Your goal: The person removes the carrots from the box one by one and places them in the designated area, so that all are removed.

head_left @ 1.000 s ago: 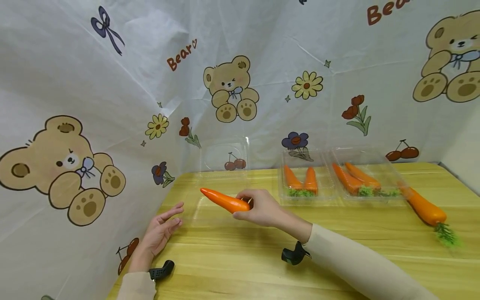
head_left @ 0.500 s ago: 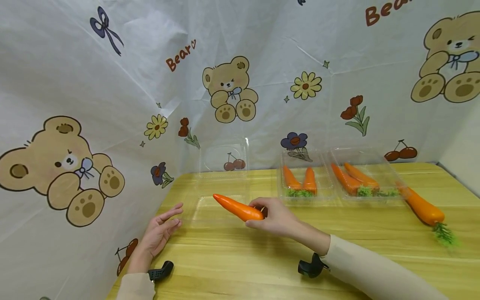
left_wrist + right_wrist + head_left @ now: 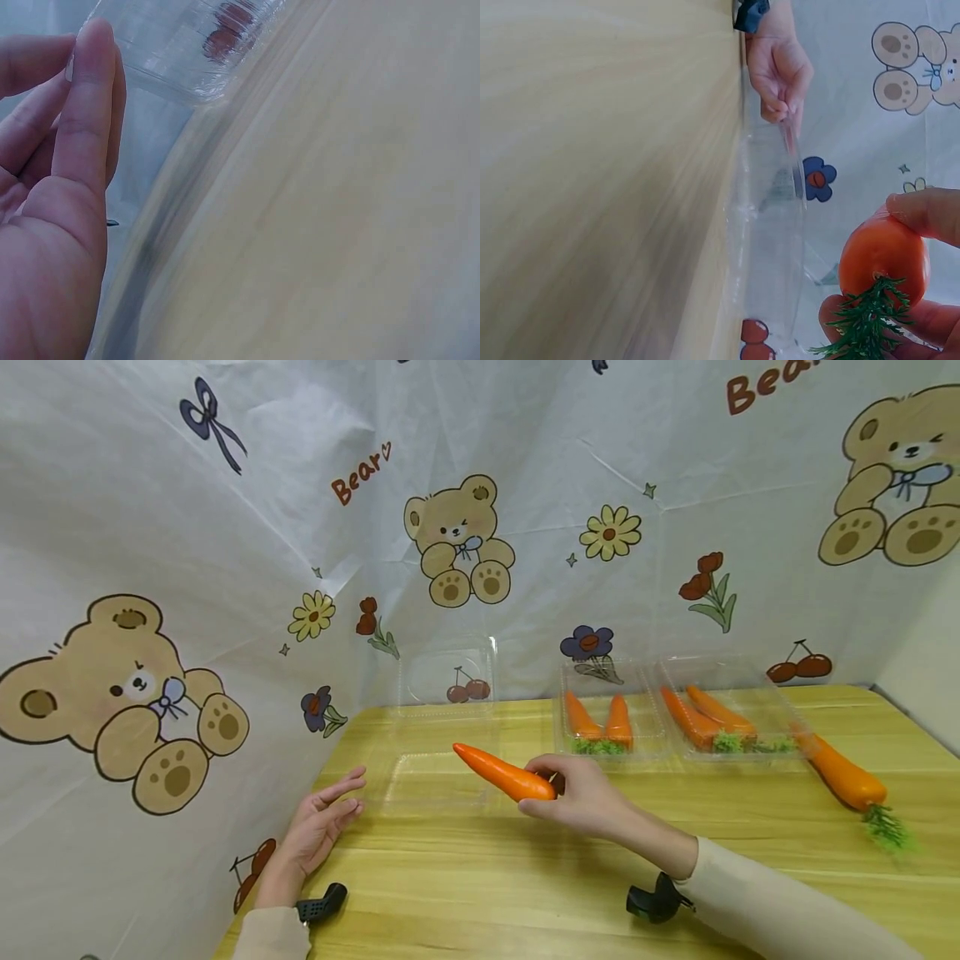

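One carrot (image 3: 502, 772) pinched by right hand (image 3: 581, 793), five more carrots (image 3: 843, 772) beyond and rightward, three boxes (image 3: 438, 799), one beside empty, loosely extended left hand (image 3: 322, 822), "Bear" printed twice on sheet (image 3: 532, 427) beyond.

Head view bright, faint sheen on carrot (image 3: 504, 773); wrist views duller, tabletop (image 3: 315, 187) blurred.

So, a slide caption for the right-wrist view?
Right hand gripping a green-topped carrot, with a clear container beyond.

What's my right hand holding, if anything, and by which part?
Your right hand holds an orange carrot, gripped at its thick end, beside the green leaves.
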Demonstrator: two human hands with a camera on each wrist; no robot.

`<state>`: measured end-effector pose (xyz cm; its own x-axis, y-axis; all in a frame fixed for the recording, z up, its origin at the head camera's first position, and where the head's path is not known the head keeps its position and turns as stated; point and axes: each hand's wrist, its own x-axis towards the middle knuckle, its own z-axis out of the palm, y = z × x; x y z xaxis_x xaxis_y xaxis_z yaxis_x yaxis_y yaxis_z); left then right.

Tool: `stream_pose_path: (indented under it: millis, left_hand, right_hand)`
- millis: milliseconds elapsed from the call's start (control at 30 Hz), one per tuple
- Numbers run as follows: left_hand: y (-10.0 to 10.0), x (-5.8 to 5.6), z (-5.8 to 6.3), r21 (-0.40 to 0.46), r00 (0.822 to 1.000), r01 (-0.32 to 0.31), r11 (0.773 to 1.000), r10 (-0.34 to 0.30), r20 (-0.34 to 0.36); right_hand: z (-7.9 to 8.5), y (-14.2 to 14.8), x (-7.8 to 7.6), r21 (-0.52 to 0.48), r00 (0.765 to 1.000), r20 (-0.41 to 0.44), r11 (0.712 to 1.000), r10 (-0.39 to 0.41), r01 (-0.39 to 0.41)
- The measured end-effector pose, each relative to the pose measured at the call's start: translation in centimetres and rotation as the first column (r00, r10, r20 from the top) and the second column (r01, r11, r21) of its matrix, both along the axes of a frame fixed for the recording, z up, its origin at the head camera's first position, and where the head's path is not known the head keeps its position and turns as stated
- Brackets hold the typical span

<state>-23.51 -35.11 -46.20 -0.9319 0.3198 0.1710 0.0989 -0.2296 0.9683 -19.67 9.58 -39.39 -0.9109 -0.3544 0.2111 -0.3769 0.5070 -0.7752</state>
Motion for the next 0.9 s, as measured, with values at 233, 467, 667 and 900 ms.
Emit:
stream_pose_path:
  millis: [233, 467, 667, 900]
  left_hand:
    - [0.0, 0.1, 0.0, -0.016, 1.0, -0.005, 1.0, 0.005, -0.006]
    - [-0.2, 0.2, 0.1, -0.025, 1.0, -0.015, 1.0, 0.016, 0.016]
    - [-0.1, 0.2, 0.1, -0.024, 0.999, -0.023, 0.999, 0.024, 0.021]
    - [-0.1, 0.0, -0.1, -0.021, 1.0, -0.019, 1.0, 0.019, 0.016]
  right_hand:
    - [0.3, 1.9, 0.5, -0.02, 0.998, 0.014, 0.998, -0.058, 0.059]
    - [0.4, 4.0, 0.8, -0.045, 0.995, 0.011, 0.995, -0.094, 0.095]
    - [0.3, 6.2, 1.0, -0.041, 0.992, -0.002, 0.991, -0.124, 0.124]
    - [0.8, 8.7, 1.4, -0.005, 0.979, -0.025, 0.98, -0.2, 0.2]
